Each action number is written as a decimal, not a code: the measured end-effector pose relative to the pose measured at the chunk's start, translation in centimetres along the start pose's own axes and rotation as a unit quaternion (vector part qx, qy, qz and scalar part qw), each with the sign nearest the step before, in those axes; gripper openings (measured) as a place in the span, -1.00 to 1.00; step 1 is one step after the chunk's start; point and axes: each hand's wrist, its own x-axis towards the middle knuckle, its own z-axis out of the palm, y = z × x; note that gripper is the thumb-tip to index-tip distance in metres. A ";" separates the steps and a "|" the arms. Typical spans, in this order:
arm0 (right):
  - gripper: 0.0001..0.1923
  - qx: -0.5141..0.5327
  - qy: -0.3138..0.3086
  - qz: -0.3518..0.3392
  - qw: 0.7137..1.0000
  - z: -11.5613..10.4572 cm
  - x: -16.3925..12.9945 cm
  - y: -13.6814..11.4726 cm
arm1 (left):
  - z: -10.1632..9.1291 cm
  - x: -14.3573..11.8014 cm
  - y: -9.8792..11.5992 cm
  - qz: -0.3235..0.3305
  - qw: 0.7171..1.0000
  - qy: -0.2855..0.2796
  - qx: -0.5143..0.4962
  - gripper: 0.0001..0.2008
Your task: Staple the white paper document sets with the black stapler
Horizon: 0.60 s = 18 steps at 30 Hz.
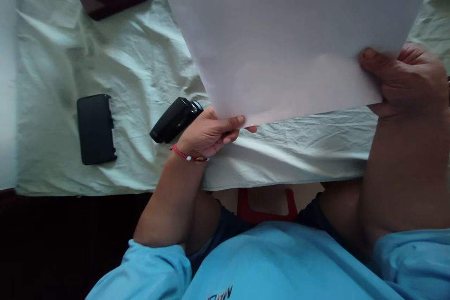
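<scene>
Above the cloth-covered desk (105, 56) you hold the white sheet of paper (288, 33) lifted, left hand (207, 133) fingers pinching its near corner, right hand (408, 79) fingers clamped on its right edge, while the black stapler (176, 119) lies untouched just beside your left hand.

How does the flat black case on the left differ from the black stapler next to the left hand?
The flat black case is a thin rounded rectangle lying flat and squarely upright in the frame; the black stapler is thicker, rounded and lies diagonally. The case sits well clear of any hand, while the stapler lies right beside the left hand, which pinches the paper sheet. Both are black and rest on the wrinkled pale cloth.
</scene>
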 end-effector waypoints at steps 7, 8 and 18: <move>-0.56 -0.006 -0.018 0.083 0.996 0.5 0.0 -0.6 | 0.5 -0.1 0.5 -0.003 1.000 0.016 -0.012 -0.69; -0.62 -0.010 -0.016 0.089 0.996 0.6 -0.2 -0.9 | 0.6 -0.1 0.6 -0.008 1.000 0.019 -0.014 -0.69; -0.81 0.008 -0.019 0.139 0.990 2.4 -1.5 -3.8 | 0.9 0.0 0.4 0.000 0.994 0.102 0.032 -0.63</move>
